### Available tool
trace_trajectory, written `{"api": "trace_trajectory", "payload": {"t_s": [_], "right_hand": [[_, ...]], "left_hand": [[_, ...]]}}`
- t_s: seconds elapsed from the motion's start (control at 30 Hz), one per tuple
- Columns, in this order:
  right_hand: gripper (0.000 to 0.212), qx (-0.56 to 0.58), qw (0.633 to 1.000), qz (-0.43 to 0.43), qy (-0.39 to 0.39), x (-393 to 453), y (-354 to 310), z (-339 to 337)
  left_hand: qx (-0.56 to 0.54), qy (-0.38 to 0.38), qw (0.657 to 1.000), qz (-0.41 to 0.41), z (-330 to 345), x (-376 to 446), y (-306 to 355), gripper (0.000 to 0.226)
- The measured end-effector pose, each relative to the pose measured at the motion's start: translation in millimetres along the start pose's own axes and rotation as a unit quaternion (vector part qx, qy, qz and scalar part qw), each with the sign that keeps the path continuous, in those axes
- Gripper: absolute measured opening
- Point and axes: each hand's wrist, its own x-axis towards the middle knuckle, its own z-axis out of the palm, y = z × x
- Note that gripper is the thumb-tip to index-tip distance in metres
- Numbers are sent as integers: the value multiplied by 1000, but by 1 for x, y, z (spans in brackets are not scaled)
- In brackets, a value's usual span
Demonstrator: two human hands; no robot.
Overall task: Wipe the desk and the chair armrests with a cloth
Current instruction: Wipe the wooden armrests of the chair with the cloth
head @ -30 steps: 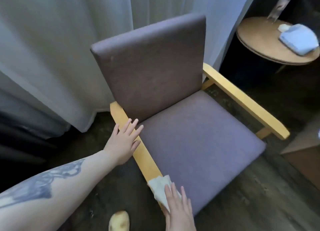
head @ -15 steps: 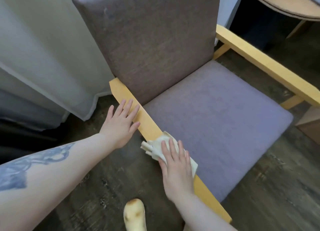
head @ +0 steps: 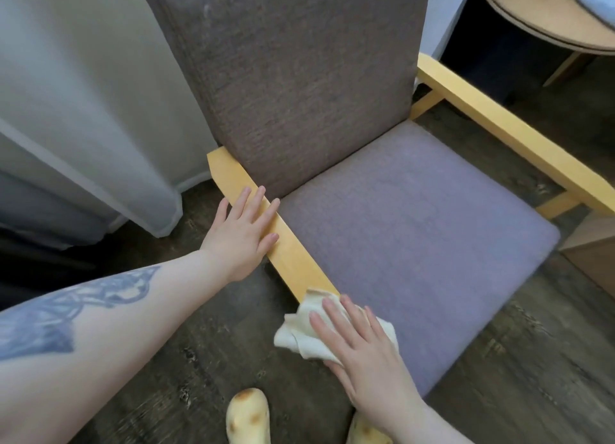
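A grey upholstered chair (head: 416,217) with yellow wooden armrests stands in front of me. My left hand (head: 243,234) lies flat, fingers spread, on the back part of the left armrest (head: 289,254). My right hand (head: 362,347) presses a crumpled white cloth (head: 299,330) onto the front part of that same armrest, covering its end. The right armrest (head: 506,131) runs along the far side of the seat, untouched.
Grey curtains (head: 83,111) hang at the left behind the chair. A round wooden table (head: 539,14) with a light blue folded item (head: 599,1) stands at the top right. My yellow slippers (head: 248,417) rest on the dark wood floor. A box edge (head: 595,254) shows at the right.
My right hand slid the cloth up the left armrest and has now drawn it back toward the front end. My left hand has settled further onto the armrest. The view moved closer.
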Motion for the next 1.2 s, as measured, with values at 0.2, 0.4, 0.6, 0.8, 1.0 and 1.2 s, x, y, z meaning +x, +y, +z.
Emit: {"api": "trace_trajectory", "payload": {"t_s": [0.2, 0.4, 0.6, 0.8, 1.0, 1.2], "right_hand": [[51, 59, 972, 220, 65, 17, -20, 12], [54, 61, 983, 150, 90, 138, -43, 0], [54, 38, 999, -31, 17, 112, -12, -12], [36, 4, 996, -20, 82, -24, 12, 1], [42, 9, 989, 71, 127, -38, 3, 8], [56, 107, 975, 131, 142, 89, -30, 5]], "left_hand": [[-13, 3, 999, -37, 12, 15, -10, 68], [-54, 14, 996, -72, 11, 33, -37, 69], [-91, 22, 994, -61, 8, 35, -48, 68], [-117, 32, 989, -90, 9, 35, -38, 68], [-112, 31, 989, -90, 5, 36, -40, 77], [-149, 47, 983, -98, 4, 35, -37, 76]]}}
